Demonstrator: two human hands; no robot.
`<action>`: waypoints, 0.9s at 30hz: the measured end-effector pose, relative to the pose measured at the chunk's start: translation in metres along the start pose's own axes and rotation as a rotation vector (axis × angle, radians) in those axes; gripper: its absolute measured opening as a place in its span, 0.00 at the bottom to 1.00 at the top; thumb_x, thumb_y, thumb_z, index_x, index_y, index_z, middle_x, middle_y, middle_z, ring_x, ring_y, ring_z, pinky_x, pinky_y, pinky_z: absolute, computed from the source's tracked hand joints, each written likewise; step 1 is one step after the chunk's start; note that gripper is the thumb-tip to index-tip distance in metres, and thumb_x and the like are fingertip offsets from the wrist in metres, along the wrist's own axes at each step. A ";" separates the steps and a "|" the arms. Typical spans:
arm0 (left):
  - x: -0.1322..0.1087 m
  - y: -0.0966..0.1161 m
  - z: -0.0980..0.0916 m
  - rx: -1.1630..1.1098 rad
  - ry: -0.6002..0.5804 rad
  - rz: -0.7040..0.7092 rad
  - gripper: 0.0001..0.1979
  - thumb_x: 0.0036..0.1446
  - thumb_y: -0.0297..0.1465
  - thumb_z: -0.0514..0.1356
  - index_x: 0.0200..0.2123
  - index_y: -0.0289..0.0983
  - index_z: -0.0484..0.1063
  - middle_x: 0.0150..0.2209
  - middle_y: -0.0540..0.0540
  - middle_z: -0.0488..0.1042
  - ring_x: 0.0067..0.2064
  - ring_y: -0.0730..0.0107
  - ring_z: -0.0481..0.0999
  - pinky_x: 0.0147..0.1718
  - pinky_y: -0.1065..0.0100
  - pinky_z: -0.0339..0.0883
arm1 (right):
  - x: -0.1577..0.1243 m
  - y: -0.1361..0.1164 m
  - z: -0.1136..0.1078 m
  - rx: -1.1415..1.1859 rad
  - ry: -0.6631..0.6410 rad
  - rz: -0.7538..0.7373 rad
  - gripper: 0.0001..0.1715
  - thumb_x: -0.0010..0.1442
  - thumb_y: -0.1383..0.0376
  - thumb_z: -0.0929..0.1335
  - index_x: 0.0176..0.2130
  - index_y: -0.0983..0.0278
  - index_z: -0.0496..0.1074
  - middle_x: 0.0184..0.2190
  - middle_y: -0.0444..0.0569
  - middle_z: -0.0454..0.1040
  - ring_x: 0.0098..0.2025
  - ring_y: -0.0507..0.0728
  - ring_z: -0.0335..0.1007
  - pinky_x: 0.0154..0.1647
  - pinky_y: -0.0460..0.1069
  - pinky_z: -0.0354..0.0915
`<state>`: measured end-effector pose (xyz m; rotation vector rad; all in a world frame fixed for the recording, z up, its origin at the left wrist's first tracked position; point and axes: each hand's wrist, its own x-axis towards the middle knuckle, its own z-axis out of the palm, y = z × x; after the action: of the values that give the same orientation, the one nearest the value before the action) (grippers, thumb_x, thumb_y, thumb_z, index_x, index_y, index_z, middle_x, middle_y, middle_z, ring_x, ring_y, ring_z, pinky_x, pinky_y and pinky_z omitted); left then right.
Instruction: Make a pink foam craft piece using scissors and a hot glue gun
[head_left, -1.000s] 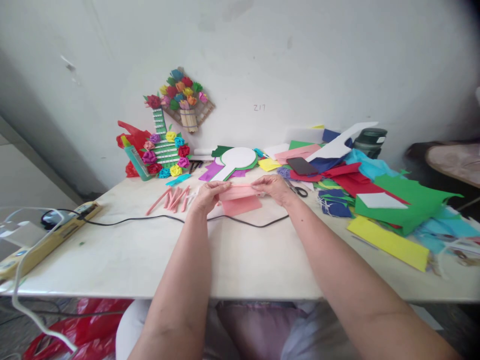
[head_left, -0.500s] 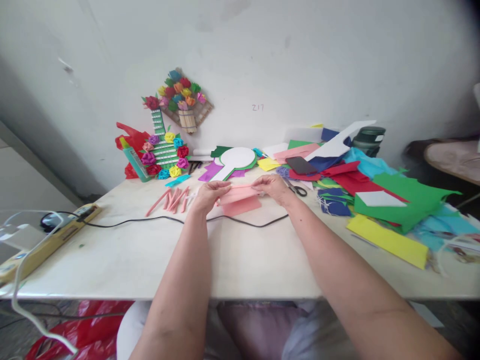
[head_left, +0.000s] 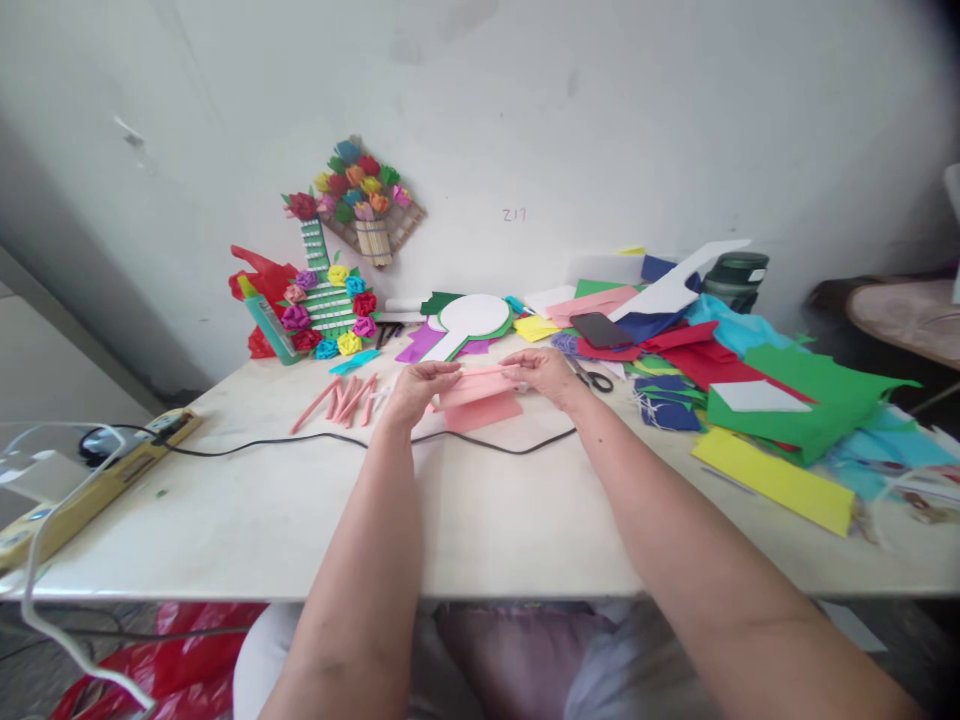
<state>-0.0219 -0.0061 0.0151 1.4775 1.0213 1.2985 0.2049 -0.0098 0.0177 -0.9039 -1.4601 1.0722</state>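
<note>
A strip of pink paper is stretched between my two hands, just above the table. My left hand pinches its left end, and my right hand pinches the right end between thumb and fingers. The strip's upper edge looks folded or rolled. Below it a second pink piece shows; whether the two are joined I cannot tell. Left of my left hand lie several thin pink paper rolls. Black-handled scissors rest beside my right hand.
A black cable crosses the table in front of the paper. Behind are a white round-headed cutout and a flower-covered guitar shape with a glue bottle. Coloured sheets and a phone cover the right; a power strip lies left.
Both hands keep their hold on the pink paper in nearly the same place. The strip's upper edge has shifted very slightly; the view has moved a touch.
</note>
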 end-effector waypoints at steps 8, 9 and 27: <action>-0.002 0.001 0.001 0.142 -0.049 -0.021 0.21 0.37 0.40 0.68 0.35 0.34 0.78 0.26 0.46 0.75 0.22 0.75 0.67 0.19 0.73 0.57 | 0.003 0.005 -0.007 0.036 -0.002 -0.004 0.18 0.37 0.61 0.75 0.31 0.67 0.77 0.24 0.48 0.76 0.26 0.52 0.71 0.31 0.49 0.67; -0.002 0.002 0.002 0.155 -0.056 -0.024 0.20 0.37 0.40 0.68 0.35 0.34 0.78 0.25 0.46 0.74 0.22 0.76 0.66 0.18 0.73 0.56 | 0.003 0.006 -0.007 0.039 -0.003 -0.007 0.19 0.37 0.61 0.75 0.31 0.67 0.77 0.24 0.48 0.76 0.26 0.51 0.71 0.31 0.49 0.67; -0.002 0.005 0.001 0.096 -0.088 0.038 0.16 0.39 0.39 0.67 0.29 0.33 0.75 0.24 0.49 0.72 0.23 0.77 0.66 0.22 0.73 0.58 | 0.002 0.001 -0.004 0.073 0.044 0.071 0.15 0.34 0.66 0.75 0.28 0.67 0.77 0.21 0.45 0.73 0.22 0.48 0.65 0.25 0.46 0.63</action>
<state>-0.0210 -0.0098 0.0196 1.6193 1.0142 1.2141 0.2088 -0.0070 0.0174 -0.9275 -1.3525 1.1437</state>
